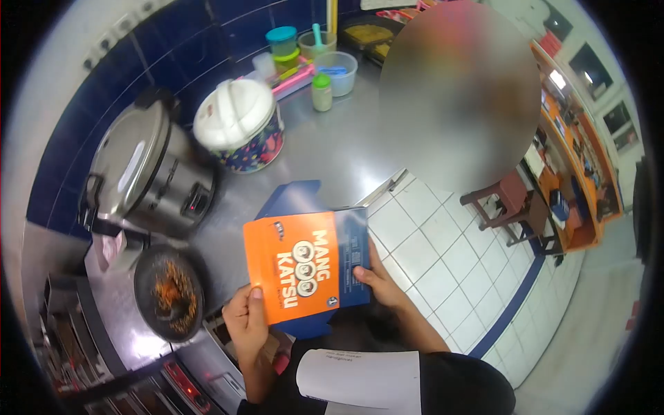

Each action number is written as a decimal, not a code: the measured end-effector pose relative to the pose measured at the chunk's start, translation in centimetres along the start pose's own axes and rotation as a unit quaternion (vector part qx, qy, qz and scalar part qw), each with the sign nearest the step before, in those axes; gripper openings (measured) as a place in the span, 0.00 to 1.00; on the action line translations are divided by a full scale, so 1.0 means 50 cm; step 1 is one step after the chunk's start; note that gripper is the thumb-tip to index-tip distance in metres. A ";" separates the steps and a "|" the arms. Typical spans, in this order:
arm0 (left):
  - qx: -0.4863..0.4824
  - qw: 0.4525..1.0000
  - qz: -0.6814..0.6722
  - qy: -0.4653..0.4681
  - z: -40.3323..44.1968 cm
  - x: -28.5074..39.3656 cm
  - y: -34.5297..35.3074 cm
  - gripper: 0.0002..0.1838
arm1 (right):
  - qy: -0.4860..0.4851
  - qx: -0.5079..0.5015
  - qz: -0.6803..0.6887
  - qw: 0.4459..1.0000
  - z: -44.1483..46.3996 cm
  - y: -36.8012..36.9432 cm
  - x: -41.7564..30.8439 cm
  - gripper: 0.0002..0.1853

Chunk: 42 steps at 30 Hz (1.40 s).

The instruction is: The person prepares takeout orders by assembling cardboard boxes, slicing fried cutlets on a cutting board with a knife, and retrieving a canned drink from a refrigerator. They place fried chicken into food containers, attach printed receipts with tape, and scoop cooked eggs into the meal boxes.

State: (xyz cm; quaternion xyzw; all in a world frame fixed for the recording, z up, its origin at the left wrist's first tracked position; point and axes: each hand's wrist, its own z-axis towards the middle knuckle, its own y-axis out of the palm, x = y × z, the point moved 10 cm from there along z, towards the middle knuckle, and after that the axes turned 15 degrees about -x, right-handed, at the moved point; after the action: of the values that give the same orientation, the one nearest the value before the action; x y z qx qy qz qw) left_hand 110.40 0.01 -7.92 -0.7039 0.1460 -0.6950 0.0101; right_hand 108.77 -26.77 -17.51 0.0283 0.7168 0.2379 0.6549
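Observation:
Both my hands hold an orange and dark blue cardboard food box (304, 270) printed "MANG KATSU", in front of my body at the edge of the steel counter. Its blue flaps stick out at the far and near sides, so it looks partly unfolded. My left hand (247, 317) pinches the orange panel's near left corner, thumb on top. On the right, my right hand (377, 277) grips the blue side panel with the thumb over its face; the other fingers are hidden behind it.
Left on the steel counter (325, 145) stand a large rice cooker (155, 169) and a white-lidded patterned container (242, 128). A dark pan (169, 294) holding food bits is nearer. Behind are a green-capped jar (321, 95) and plastic tubs (339, 72). Stools (508, 200) stand right.

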 end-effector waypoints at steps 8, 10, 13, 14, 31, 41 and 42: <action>0.128 0.989 0.020 -0.064 0.086 0.037 -0.013 0.13 | 0.049 -0.105 -0.012 0.993 0.182 -0.104 -0.057 0.54; 0.167 0.983 0.037 -0.062 0.095 0.055 -0.015 0.13 | 0.090 -0.188 0.019 0.978 0.222 -0.123 -0.083 0.54; 0.233 0.968 0.064 -0.069 0.135 0.113 -0.036 0.14 | 0.199 -0.118 0.107 0.967 0.253 -0.295 0.084 0.49; 0.280 0.957 0.040 -0.072 0.129 0.125 -0.046 0.14 | 0.237 -0.060 0.112 0.963 0.252 -0.360 0.097 0.42; 0.198 0.958 0.196 -0.067 0.330 -0.034 0.068 0.15 | 0.083 0.362 -0.287 0.883 0.332 -0.862 -0.037 0.38; 0.619 0.785 0.010 -0.025 0.017 -0.311 -0.897 0.12 | -0.230 0.054 -0.422 0.875 0.467 -0.033 -0.352 0.15; 0.589 0.800 0.103 -0.045 0.044 -0.349 -0.987 0.12 | -0.184 -0.075 -0.456 0.867 0.492 0.070 -0.296 0.14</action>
State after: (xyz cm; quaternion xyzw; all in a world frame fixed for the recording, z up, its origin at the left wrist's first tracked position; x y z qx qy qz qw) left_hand 122.15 50.69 -14.32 -0.5734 -0.2203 -0.6099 0.5006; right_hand 133.33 -21.42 -3.21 -0.3076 0.4960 -0.0442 0.8108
